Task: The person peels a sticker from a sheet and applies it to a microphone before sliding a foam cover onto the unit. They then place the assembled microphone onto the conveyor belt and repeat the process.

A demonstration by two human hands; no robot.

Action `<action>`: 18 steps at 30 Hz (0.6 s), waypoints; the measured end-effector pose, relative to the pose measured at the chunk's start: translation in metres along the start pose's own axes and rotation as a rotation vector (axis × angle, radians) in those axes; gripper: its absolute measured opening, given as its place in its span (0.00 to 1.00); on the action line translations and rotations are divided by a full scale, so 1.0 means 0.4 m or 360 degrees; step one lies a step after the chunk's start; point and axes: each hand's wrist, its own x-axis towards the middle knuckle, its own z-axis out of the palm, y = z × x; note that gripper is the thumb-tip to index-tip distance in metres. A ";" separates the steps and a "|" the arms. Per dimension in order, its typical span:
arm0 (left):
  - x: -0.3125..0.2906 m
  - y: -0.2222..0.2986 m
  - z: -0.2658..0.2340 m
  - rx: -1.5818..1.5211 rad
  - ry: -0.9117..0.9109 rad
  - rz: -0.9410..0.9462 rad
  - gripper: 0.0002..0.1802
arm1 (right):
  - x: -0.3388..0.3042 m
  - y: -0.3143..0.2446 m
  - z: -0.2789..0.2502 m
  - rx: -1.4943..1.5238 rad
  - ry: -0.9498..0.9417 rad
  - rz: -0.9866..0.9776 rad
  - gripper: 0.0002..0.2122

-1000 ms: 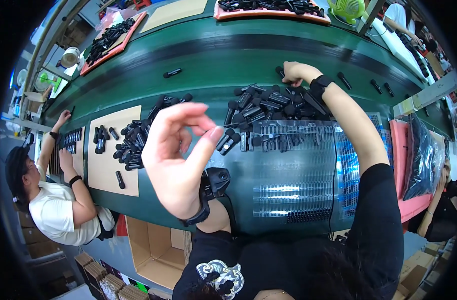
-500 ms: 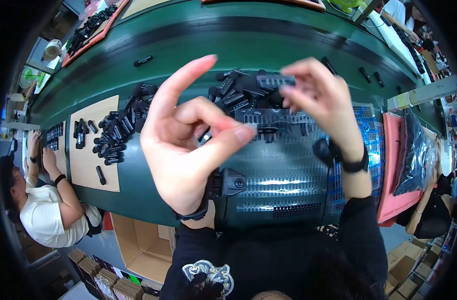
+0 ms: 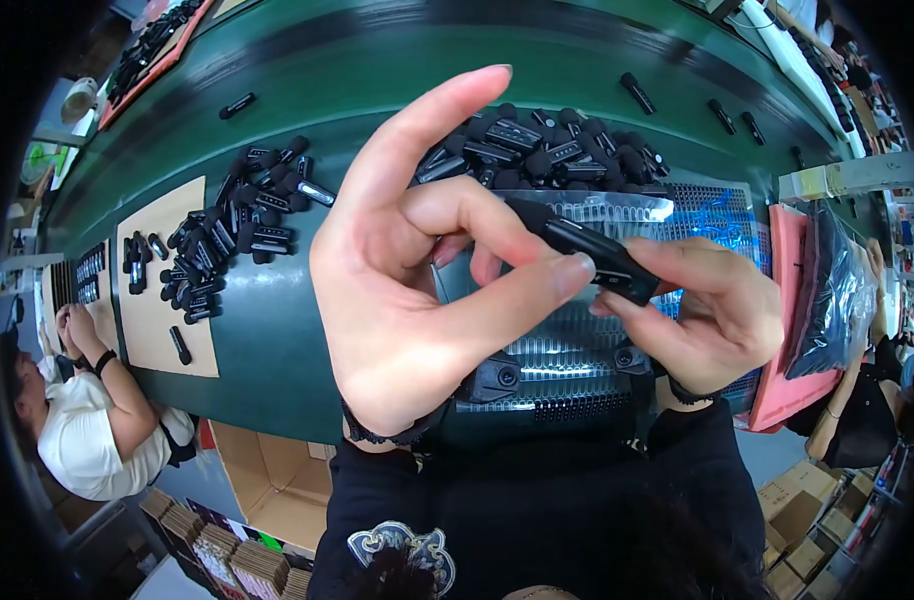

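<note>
My right hand (image 3: 712,315) grips a small black clip-on microphone (image 3: 602,255) between thumb and fingers, tilted in front of me with its dark foam end up and to the left. Beside it, my left hand (image 3: 417,290) has thumb and finger pinched together, the thumb tip against the microphone's side. Anything inside that pinch is too small or hidden to make out. The left index finger points up and away. Behind the hands lies a heap of similar microphones (image 3: 517,140). Below them is a sheet of clear plastic with rows of slots (image 3: 567,375).
To the left, more microphones (image 3: 242,215) spread over the green table and a cardboard sheet (image 3: 167,340). Blue-tinted plastic (image 3: 712,225) and a pink tray (image 3: 782,300) with a bagged dark bundle (image 3: 827,300) are at right. A co-worker (image 3: 102,430) sits far left.
My right hand has brought a microphone from the heap down and toward me. My left hand has moved right, still pinched, to meet it. The view has shifted slightly.
</note>
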 end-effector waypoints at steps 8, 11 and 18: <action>-0.003 0.002 -0.006 0.0148 -0.0044 0.0014 0.39 | 0.002 -0.005 0.000 -0.0005 -0.0033 -0.0045 0.14; -0.005 0.002 -0.004 0.0189 -0.0047 0.0006 0.38 | 0.003 -0.004 -0.001 -0.0030 -0.0075 -0.0046 0.14; -0.007 -0.006 0.004 0.0259 -0.0030 0.0014 0.37 | 0.005 0.002 -0.001 -0.0052 -0.0068 -0.0107 0.15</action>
